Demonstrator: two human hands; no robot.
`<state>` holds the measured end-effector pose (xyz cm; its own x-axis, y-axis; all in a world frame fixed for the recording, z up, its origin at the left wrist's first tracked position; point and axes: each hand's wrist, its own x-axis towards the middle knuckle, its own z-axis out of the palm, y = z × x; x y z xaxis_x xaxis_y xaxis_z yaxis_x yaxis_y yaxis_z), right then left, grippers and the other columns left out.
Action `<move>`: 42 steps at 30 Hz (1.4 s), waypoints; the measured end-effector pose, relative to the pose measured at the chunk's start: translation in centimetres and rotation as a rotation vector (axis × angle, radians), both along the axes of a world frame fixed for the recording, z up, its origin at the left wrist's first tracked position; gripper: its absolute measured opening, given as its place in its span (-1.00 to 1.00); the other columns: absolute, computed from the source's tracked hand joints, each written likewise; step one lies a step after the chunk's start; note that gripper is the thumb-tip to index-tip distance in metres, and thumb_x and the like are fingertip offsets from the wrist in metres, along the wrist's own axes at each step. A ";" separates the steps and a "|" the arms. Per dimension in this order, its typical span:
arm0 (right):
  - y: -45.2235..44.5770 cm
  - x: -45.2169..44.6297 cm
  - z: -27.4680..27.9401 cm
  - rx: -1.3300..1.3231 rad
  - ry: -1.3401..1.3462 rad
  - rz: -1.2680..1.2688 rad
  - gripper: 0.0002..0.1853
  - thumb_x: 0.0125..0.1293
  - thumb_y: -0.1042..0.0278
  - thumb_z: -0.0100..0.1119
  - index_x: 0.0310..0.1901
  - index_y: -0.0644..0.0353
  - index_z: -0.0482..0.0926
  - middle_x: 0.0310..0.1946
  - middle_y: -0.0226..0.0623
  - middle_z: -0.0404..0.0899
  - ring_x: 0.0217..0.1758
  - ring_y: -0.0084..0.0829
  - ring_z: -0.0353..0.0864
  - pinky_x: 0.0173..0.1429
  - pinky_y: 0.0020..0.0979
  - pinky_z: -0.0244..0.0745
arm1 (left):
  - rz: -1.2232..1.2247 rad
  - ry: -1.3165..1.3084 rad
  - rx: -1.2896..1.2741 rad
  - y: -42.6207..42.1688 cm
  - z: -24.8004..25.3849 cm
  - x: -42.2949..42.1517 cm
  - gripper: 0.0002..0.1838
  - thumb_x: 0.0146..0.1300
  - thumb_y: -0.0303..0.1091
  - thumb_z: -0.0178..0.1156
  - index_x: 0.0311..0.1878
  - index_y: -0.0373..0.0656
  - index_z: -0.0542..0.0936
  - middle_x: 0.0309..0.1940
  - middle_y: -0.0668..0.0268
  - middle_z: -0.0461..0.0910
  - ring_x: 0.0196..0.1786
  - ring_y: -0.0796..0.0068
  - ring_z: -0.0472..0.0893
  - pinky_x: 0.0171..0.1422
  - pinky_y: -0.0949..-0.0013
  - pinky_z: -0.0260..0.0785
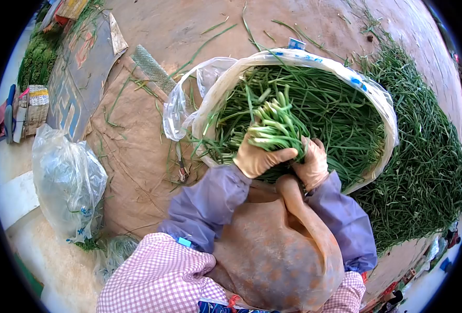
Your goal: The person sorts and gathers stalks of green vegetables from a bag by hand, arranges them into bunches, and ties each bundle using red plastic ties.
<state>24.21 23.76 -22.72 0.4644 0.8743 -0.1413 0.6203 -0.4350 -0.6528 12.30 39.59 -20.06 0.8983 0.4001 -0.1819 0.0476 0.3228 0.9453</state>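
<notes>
Left hand (259,158) curls, thumb pointing toward the right hand (312,166).

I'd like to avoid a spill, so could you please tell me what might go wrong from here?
Stalks may slip from the bunch held in the left hand and right hand, as no tie shows around it. The plastic bag, with its crinkled rim, might fold inward over the greens inside. The loose plastic loop beside it could catch the left sleeve.
</notes>
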 end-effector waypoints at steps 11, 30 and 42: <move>-4.1 4.0 13.7 0.152 0.173 -0.179 0.11 -0.20 0.12 0.62 0.41 0.30 0.20 0.34 0.00 0.32 0.41 -0.12 0.31 0.53 -0.19 0.07 | 0.199 -0.212 0.087 -2.6 -0.9 2.8 -0.04 -0.08 -0.60 0.44 0.41 -0.24 0.14 0.08 0.25 0.49 0.12 0.47 0.51 0.24 0.37 0.40; -3.1 3.8 5.7 0.880 0.851 -0.705 -0.58 0.07 0.61 0.38 -0.04 0.17 0.44 -0.18 -0.23 0.62 -0.05 -0.34 0.64 0.17 -0.33 0.50 | -0.382 0.247 0.667 -6.3 4.3 1.6 -0.13 0.10 -0.18 0.32 0.41 -0.38 0.20 0.35 -0.15 0.29 0.42 0.02 0.30 0.50 0.19 0.15; -8.6 2.5 11.1 1.033 0.613 -0.745 -0.60 0.14 0.45 0.38 0.00 0.15 0.45 -0.21 -0.11 0.68 -0.16 -0.27 0.71 -0.01 -0.24 0.66 | -0.224 0.286 1.128 -4.8 -5.9 5.2 -0.43 0.36 -0.11 0.07 0.44 0.20 0.28 0.42 0.16 0.24 0.51 -0.02 0.10 0.52 -0.26 -0.22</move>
<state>26.71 15.14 -11.58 0.9562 0.2870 0.0580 -0.0331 0.3029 -0.9524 17.50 34.75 -25.96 0.9526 0.3025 -0.0326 0.2532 -0.7289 0.6361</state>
